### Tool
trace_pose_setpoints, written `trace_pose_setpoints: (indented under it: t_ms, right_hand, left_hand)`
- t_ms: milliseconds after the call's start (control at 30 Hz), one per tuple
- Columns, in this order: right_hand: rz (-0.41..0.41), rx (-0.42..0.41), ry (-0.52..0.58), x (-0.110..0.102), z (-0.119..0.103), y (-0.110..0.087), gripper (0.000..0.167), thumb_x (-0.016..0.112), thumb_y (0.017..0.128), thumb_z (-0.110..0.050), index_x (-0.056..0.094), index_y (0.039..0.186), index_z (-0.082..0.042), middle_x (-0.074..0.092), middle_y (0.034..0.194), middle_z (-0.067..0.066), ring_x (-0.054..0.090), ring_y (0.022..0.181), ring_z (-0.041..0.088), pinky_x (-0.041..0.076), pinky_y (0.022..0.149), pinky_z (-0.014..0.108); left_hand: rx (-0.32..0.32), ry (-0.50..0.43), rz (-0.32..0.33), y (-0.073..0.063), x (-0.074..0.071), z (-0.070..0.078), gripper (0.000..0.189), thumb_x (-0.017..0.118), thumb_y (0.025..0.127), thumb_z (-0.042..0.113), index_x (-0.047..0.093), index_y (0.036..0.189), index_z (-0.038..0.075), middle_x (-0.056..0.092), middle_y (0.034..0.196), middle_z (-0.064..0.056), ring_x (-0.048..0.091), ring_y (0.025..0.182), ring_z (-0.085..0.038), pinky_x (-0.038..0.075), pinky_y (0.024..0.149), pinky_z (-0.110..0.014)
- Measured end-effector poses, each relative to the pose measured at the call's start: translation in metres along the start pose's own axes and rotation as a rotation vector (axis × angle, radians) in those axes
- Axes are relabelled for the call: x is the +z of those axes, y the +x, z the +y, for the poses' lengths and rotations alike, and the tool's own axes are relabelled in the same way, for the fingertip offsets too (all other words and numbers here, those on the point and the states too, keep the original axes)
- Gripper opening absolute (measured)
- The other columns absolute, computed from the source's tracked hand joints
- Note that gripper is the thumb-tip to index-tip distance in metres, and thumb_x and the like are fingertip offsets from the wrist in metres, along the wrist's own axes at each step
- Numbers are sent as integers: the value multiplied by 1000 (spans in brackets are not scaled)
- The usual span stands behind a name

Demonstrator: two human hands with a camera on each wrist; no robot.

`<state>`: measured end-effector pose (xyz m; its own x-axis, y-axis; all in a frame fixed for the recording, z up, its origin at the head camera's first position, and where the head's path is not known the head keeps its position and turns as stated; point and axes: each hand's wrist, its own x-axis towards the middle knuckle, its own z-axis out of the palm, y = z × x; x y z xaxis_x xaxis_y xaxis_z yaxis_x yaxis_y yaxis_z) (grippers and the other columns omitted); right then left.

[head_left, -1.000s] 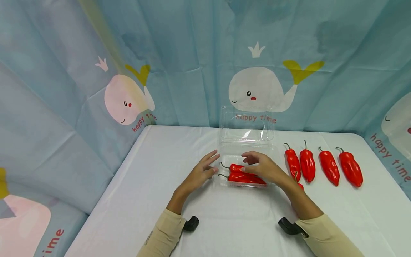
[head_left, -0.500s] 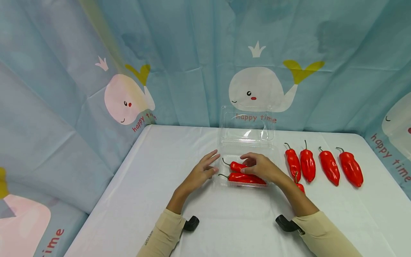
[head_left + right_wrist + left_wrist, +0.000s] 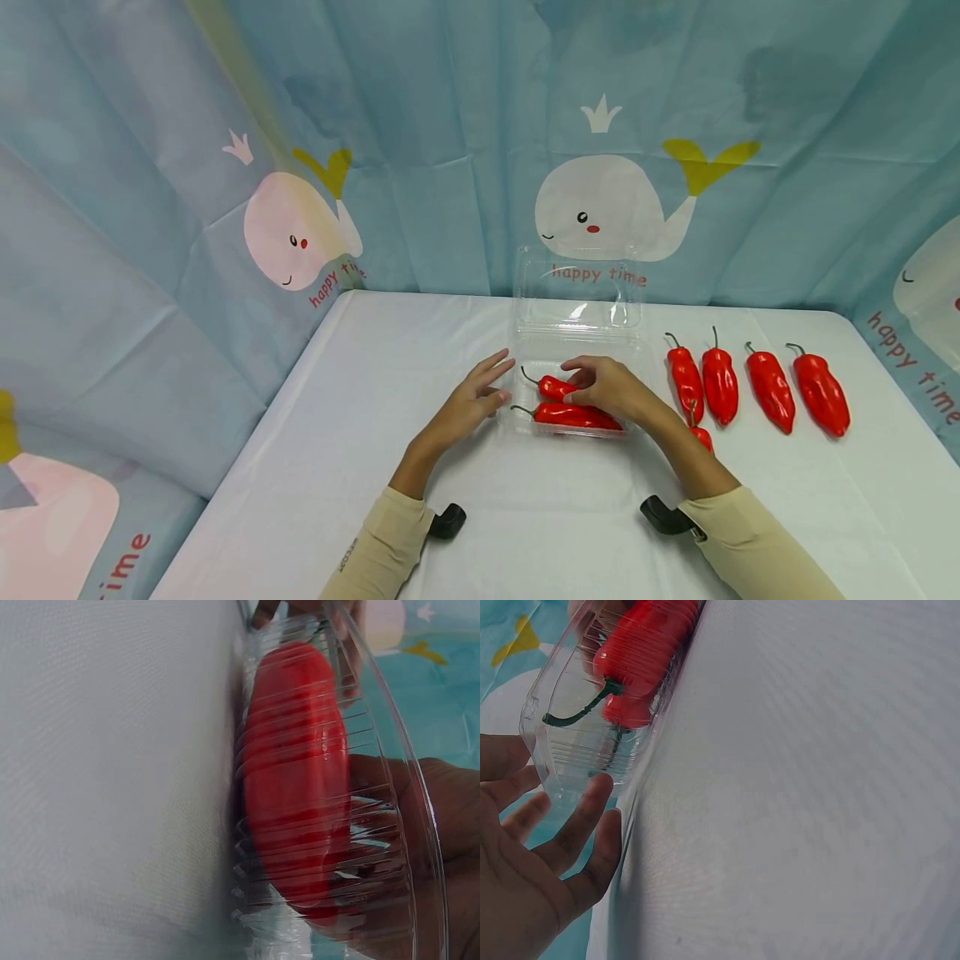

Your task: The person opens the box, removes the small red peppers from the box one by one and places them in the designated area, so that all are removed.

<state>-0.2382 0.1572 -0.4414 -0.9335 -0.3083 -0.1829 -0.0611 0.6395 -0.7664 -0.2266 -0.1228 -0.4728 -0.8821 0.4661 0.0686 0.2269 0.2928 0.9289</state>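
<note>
A clear plastic clamshell box (image 3: 577,350) lies with its lid (image 3: 577,292) raised at the back. Inside, a red pepper (image 3: 573,416) lies along the front wall, its green stem pointing left. Behind it is a second red pepper (image 3: 555,387), which my right hand (image 3: 615,393) holds between thumb and fingers; the hand covers its right part. At the box's left end my left hand (image 3: 474,402) has its fingers spread. In the left wrist view, this left hand's fingertips (image 3: 600,784) are at the clear end wall. Through the front wall, the right wrist view shows the front pepper (image 3: 296,780).
Several red peppers stand in a row to the right, among them a leftmost pepper (image 3: 685,385) and a rightmost pepper (image 3: 821,396). Another pepper (image 3: 701,439) is partly hidden by the right forearm. A whale-print curtain (image 3: 450,167) hangs behind the white table (image 3: 337,467).
The right hand has shifted the rear pepper slightly back and right inside the box, widening the gap to the front pepper at the stem ends. My left hand has stayed in place.
</note>
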Motion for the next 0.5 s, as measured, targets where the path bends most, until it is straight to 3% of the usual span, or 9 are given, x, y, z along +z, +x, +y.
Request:
trace_pose_setpoints:
  t_ms: [500]
  right_hand:
    - [5, -24, -45, -2, 2, 4, 55, 82, 90, -9, 65, 142, -5, 71, 126, 18, 66, 115, 33, 59, 100, 47]
  left_hand:
    - [3, 0, -5, 0, 0, 0, 57, 55, 109, 13, 40, 164, 8, 22, 177, -2, 62, 132, -39, 56, 103, -54]
